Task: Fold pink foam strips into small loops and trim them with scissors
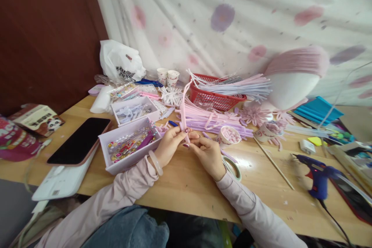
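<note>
Pink pipe cleaners (183, 108) stand upright between my two hands, bent over at the top. My left hand (170, 143) pinches them near their lower end, thumb and fingers closed. Right beside it, my right hand (208, 155) has its fingertips pressed together at the bottom of the same strands. Behind the hands lies a bundle of pink and purple pipe cleaners (221, 120). A paper cup (229, 139) of short pink pieces is just past my right hand, and a roll of tape (234, 168) lies by that wrist.
At left are a white box of beads (116, 164), a phone (80, 141) and a power strip (65, 180). A red basket (209, 99) sits at the back. A stick (273, 162) and a blue glue gun (318, 176) with its cord lie at right.
</note>
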`<state>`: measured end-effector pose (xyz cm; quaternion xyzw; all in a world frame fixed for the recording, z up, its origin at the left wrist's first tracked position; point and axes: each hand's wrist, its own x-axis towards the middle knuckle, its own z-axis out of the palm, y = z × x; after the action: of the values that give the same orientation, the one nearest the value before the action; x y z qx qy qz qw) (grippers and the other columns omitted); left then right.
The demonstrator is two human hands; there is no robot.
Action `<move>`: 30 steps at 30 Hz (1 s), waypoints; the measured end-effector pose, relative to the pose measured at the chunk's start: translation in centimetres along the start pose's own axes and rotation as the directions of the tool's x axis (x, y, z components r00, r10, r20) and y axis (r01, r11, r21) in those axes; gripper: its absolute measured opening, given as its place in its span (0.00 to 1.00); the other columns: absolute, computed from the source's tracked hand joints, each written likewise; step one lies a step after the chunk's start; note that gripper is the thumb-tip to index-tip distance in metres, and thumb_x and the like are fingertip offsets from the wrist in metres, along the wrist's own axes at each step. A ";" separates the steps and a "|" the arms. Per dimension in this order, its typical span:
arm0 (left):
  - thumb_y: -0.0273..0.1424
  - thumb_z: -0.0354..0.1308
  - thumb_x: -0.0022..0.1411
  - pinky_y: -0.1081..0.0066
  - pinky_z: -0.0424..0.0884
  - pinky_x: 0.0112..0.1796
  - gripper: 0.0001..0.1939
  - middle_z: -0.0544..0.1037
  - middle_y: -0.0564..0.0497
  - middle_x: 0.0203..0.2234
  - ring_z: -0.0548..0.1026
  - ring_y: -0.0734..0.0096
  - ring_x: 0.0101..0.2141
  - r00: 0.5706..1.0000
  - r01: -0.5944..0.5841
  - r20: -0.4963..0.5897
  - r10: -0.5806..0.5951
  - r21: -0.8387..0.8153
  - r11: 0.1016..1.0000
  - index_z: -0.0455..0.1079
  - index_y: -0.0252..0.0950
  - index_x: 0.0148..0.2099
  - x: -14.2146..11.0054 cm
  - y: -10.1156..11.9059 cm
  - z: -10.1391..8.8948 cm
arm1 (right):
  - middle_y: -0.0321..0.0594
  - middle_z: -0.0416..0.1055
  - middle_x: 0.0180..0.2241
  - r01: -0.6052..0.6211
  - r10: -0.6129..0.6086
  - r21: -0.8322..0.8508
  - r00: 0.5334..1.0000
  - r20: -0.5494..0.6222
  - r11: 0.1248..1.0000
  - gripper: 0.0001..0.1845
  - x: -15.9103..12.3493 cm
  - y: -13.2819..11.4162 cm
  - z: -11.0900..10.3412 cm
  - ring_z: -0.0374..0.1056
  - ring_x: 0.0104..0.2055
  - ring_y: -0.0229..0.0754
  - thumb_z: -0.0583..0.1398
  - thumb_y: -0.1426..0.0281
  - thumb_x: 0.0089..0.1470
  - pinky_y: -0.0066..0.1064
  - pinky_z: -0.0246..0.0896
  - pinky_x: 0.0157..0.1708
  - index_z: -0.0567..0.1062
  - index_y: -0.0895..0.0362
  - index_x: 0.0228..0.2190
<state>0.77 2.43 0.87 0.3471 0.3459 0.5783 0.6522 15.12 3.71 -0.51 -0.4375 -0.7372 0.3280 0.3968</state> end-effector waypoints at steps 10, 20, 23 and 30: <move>0.34 0.61 0.52 0.68 0.68 0.37 0.13 0.80 0.43 0.29 0.77 0.62 0.35 1.000 -0.011 0.017 0.011 -0.003 1.000 0.71 0.29 0.38 0.2 -0.5 -0.2 | 0.35 0.67 0.18 -0.060 0.061 0.066 0.998 -0.011 0.996 0.12 0.1 -0.2 0.0 0.56 0.19 0.34 0.64 0.61 0.45 0.27 0.50 0.21 0.76 0.58 0.24; 0.31 0.61 0.53 0.69 0.67 0.38 0.08 0.80 0.43 0.27 0.77 0.61 0.37 0.988 0.096 0.123 -0.088 -0.066 0.993 0.71 0.29 0.33 0.0 -0.4 -0.1 | 0.32 0.60 0.19 -0.095 0.095 0.059 0.996 0.003 0.994 0.18 0.3 0.6 -0.2 0.53 0.22 0.34 0.63 0.57 0.44 0.27 0.48 0.22 0.68 0.58 0.20; 0.25 0.58 0.55 0.69 0.68 0.38 0.02 0.80 0.43 0.29 0.78 0.63 0.36 0.983 0.172 0.093 -0.159 -0.152 0.973 0.70 0.31 0.33 0.1 -0.3 -0.4 | 0.30 0.58 0.18 -0.126 0.106 0.110 0.980 0.170 0.986 0.20 1.0 0.5 -1.2 0.51 0.21 0.33 0.66 0.57 0.38 0.26 0.46 0.21 0.64 0.57 0.19; 0.23 0.53 0.59 0.68 0.70 0.41 0.04 0.80 0.42 0.32 0.79 0.66 0.34 0.941 0.338 0.107 -0.322 -0.193 0.921 0.70 0.31 0.36 0.0 -0.7 -0.9 | 0.31 0.50 0.14 -0.144 0.142 0.466 0.989 0.039 0.873 0.25 1.6 -1.8 -4.8 0.47 0.18 0.33 0.58 0.56 0.51 0.29 0.47 0.20 0.58 0.56 0.12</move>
<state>0.36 2.38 -0.15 0.2342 0.3128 0.4802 0.7853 18.09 5.07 3.72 -0.3819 -0.6029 0.5248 0.4640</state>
